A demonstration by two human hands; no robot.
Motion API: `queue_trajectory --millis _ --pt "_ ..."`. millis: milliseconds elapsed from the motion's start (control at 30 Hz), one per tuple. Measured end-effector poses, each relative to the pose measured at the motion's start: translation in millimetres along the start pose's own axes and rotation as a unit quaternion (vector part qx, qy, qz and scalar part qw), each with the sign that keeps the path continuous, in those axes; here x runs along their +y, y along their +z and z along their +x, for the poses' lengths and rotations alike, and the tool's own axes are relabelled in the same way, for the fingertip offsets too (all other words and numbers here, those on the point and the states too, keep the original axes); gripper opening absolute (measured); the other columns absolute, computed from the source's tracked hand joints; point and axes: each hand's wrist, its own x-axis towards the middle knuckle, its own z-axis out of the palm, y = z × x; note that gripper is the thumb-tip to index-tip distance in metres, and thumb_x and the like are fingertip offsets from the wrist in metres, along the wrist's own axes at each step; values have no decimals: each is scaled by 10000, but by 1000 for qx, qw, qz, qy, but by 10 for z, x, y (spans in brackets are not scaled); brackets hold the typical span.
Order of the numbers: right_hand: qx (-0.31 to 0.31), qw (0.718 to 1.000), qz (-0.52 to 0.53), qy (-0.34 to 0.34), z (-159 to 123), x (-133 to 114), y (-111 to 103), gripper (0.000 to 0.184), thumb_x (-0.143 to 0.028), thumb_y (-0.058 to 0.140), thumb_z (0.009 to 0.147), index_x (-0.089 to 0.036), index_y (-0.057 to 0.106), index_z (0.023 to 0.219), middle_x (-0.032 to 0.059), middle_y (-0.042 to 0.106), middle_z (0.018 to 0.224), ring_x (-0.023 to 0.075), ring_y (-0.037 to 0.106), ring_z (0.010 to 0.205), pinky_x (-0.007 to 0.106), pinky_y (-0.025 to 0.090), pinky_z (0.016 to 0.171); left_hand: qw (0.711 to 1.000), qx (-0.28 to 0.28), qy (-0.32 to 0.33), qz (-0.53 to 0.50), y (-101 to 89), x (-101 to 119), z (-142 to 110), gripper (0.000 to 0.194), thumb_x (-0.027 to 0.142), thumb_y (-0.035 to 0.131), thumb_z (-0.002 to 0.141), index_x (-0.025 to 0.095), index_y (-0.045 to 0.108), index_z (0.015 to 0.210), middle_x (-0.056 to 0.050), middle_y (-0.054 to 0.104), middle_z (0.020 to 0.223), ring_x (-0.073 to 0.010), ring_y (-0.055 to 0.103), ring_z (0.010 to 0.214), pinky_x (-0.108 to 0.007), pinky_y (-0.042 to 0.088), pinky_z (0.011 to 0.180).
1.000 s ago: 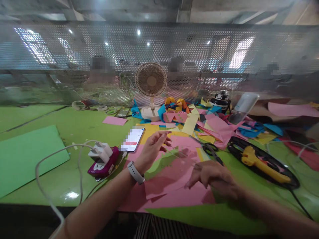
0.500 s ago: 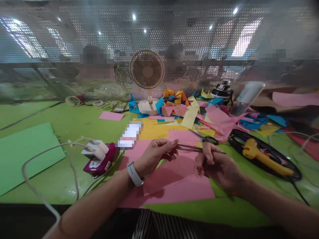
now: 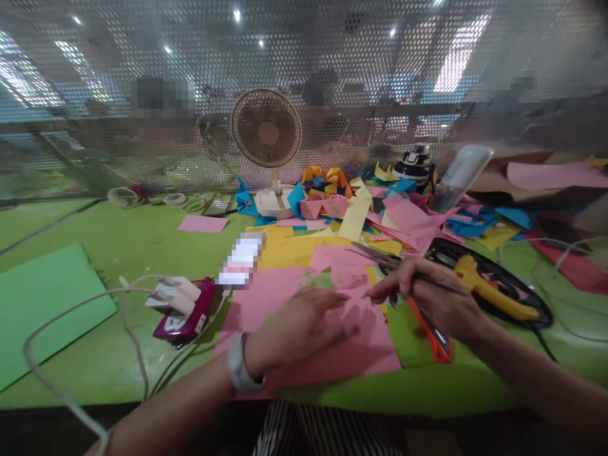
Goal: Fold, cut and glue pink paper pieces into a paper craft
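My right hand [image 3: 427, 294] grips a pair of slim dark tweezers [image 3: 444, 284], their rear end sticking out past the knuckles toward the right. Its fingers bend down over the right side of the pink sheet [image 3: 380, 354]. My left hand [image 3: 304, 329], smeared by motion, hovers above the same sheet with fingers stretched out and nothing visible in them. Small green bits [image 3: 306, 278] lie on the pink paper beyond it. Scissors [image 3: 373, 254] rest just past my right hand, partly hidden by it. A red utility knife [image 3: 434, 339] lies below that hand.
A phone [image 3: 242, 259] and a purple power block with white plugs [image 3: 187, 310] stand left, cables trailing. Behind are a fan [image 3: 266, 133] and heaped paper scraps [image 3: 408, 218]. A black tray with a yellow-handled tool [image 3: 498, 288] lies right, a green sheet [image 3: 47, 310] far left.
My left hand has let go of the tweezers' end and dropped toward the pink sheet, fingers extended. My right hand has shifted with the tweezers, uncovering the red knife. The view has turned slightly right.
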Motion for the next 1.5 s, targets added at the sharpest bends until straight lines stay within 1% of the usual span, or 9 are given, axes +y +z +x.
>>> queue_trajectory --millis 267,400,500,667,800,967,1200,1367,1500 --pt "-98 895 -434 -44 -110 289 -84 208 -70 403 806 -186 536 915 86 649 956 224 564 968 397 430 834 955 -93 89 268 452 -80 -265 843 671 326 795 157 89 1421 -153 214 1445 -342 95 1339 -583 10 1046" --pt "-134 859 -493 -42 -161 454 -104 376 -37 415 773 -156 523 1113 81 647 878 208 574 822 365 456 752 952 -125 137 245 391 49 -325 667 533 368 863 185 196 1405 -139 305 1411 -306 201 1325 -554 62 1068" --pt "-144 851 -503 -51 -177 495 -117 475 -27 432 752 -147 477 1210 74 644 873 205 565 807 348 456 732 924 -211 279 157 326 146 -360 464 332 306 935 284 230 1390 8 438 1348 -126 293 1300 -297 156 1111" --pt "-147 839 -520 -63 -195 526 -126 505 -42 437 752 -149 462 1245 77 637 862 207 561 787 344 454 715 974 -101 114 166 331 151 -312 805 585 435 803 196 105 1425 -126 166 1459 -325 148 1334 -514 177 1065" --pt "-155 833 -527 -71 -205 528 -129 560 0 419 714 -155 450 1251 76 631 869 199 554 804 327 441 726 950 -241 198 -13 229 252 -269 459 414 380 895 337 339 1345 11 489 1312 -196 484 1170 -298 379 978" --pt "-122 784 -603 -86 -171 439 -219 345 -66 434 784 -148 557 1096 72 597 769 201 526 723 309 389 657 992 -42 100 -67 -128 150 -68 298 282 462 878 280 553 1161 -20 650 1073 -173 589 996 -341 385 968" --pt "-124 707 -692 -73 -25 385 -320 267 -72 479 764 -194 595 971 41 566 697 177 501 665 288 303 600 970 110 24 215 -350 -444 492 358 215 469 836 223 524 1189 -92 403 1339 -265 363 1231 -451 295 1026" --pt "-149 711 -686 -39 11 339 -291 398 -89 507 681 -193 578 1058 53 598 757 208 535 712 315 345 633 962 13 47 267 -372 -600 820 213 194 547 764 158 619 961 -126 335 1399 -302 205 1319 -473 184 1065" --pt "-175 777 -602 -60 100 78 -348 506 -153 528 654 -194 543 1158 87 618 975 239 547 927 366 392 799 980 -47 82 174 -639 -549 961 110 260 563 790 191 646 814 -88 443 1335 -258 286 1293 -417 250 1031"
